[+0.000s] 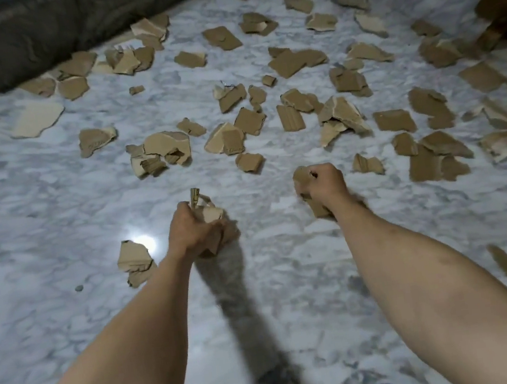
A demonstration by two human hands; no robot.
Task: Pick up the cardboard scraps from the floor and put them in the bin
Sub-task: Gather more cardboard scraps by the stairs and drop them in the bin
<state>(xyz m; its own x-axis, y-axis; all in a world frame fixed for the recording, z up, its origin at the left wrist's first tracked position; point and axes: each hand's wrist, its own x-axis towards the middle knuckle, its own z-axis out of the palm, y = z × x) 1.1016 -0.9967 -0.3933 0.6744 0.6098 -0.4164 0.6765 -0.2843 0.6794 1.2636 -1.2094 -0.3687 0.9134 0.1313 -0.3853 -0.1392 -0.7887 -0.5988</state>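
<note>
Two bare arms reach out from the bottom of my view, over the marble floor (50,194). My left hand (190,230) has its grip curled tight round a bunch of cardboard pieces (212,212), and some bits poke out above the fingers. My right hand (322,183) is a fist too, pinching another brown piece (301,176) that sticks out on both sides. Both hands look full to me.

Lots more cardboard scraps (296,63) lie spread over the floor ahead, from just past my hands to the far wall. One small pile (135,262) lies just beside my left wrist. A dark blanket or rug (38,36) lies at the top left, with scraps touching its edge.

I cannot see the bin anywhere. I think I am in the gathering step, and only a small part of the job is done. Next I guess I must turn to find the bin and drop both handfuls in, holding tight so no loose bit slips out.
</note>
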